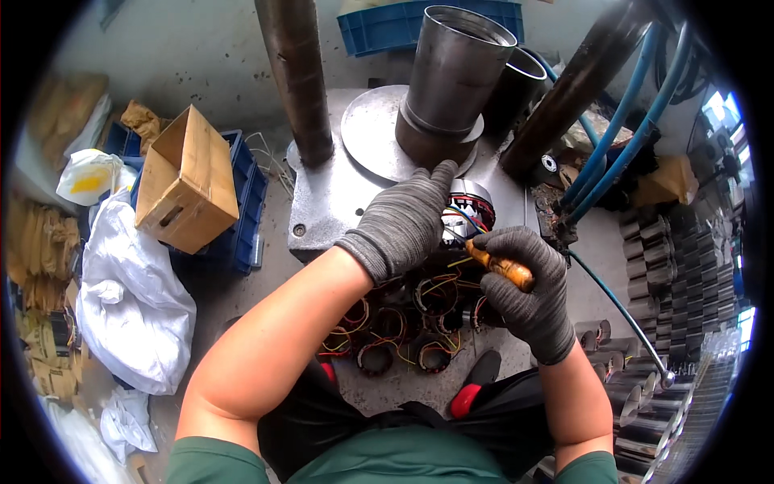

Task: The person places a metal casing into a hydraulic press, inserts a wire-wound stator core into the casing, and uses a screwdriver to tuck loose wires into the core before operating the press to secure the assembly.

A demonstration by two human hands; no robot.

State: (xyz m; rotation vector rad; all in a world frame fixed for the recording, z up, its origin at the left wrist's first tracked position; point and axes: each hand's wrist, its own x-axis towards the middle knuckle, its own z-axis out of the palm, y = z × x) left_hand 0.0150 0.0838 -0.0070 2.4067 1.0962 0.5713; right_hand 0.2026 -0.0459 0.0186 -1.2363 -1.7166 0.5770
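Note:
My left hand (407,214), in a grey knit glove, reaches to the foot of a tall metal cylinder (455,77). Its fingers are stretched forward; the thumb is hidden. Right beside it, at the front edge of the metal press table (322,211), sits a wound motor stator (472,208) with a silvery rim and coloured wires. My right hand (532,282), gloved alike, is closed around the orange-brown handle of a screwdriver (509,272). The tool points up and left toward the stator's wires; its tip is hard to make out.
Several wound stators (375,355) with loose wires lie on the floor below the table. Steel columns (297,81) flank the cylinder. A cardboard box (193,181) on blue crates and a white sack (133,298) stand left. Blue hoses (621,121) and stacked metal sleeves (645,274) are right.

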